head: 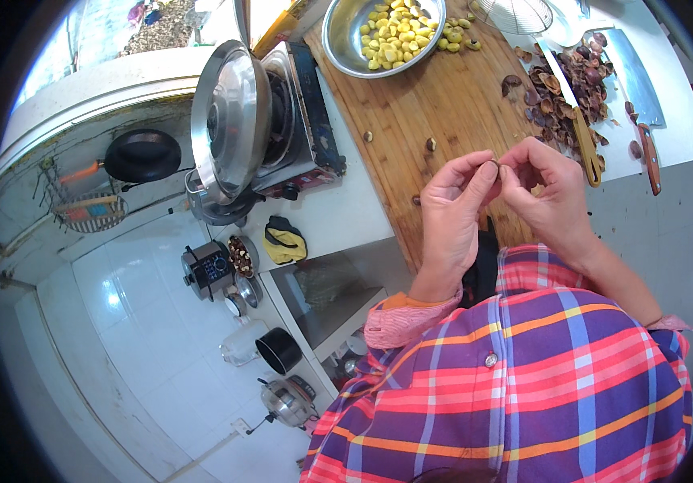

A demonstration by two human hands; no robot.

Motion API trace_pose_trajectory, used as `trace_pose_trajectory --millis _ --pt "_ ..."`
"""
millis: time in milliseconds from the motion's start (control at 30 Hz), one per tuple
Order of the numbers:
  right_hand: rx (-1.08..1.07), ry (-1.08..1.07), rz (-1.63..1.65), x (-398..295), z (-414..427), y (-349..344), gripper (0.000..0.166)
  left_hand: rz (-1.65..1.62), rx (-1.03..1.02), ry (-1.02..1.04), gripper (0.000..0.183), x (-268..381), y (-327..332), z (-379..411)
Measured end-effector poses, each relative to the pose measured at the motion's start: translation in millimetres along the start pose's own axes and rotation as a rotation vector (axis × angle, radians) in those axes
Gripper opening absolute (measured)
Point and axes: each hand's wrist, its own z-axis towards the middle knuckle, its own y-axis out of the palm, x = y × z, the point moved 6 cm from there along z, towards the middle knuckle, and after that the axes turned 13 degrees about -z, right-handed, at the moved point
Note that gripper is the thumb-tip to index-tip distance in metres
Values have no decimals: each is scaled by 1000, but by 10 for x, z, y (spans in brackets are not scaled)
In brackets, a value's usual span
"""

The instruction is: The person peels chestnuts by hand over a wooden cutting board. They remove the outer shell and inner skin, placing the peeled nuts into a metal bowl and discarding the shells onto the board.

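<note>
My left hand (458, 199) and my right hand (548, 193) meet over the near part of a wooden cutting board (394, 115). Between their fingertips they pinch a small dark brown piece (496, 165), likely a chestnut or a bit of its shell; the fingers cover most of it. A few partly brown chestnuts (431, 144) lie scattered on the board, one close to my left hand. At the board's far end sits a steel bowl (346, 36) with many peeled yellow chestnuts (397, 36). Several more yellow chestnuts (455, 37) rest on the wood beside it.
Right of the board, brown shells (548, 90) are heaped around a knife with a tan handle (585, 145). A cleaver (636, 78) lies beyond, near a wire strainer (515, 13). To the left, a lidded wok (228, 121) stands on a gas stove (304, 115), with a yellow-black cloth (284, 240) nearby.
</note>
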Motion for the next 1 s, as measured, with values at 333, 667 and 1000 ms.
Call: trace_pose_trajectory --millis 333,667,1000 --pt "172 119 -207 693 383 -297 6 620 118 236 23 455 -359 816" --pt "294 119 -260 1054 612 -893 25 1327 61 697 22 757 -506 1003" --pt "-253 208 -25 936 218 249 18 933 140 250 21 96 -1121 745"
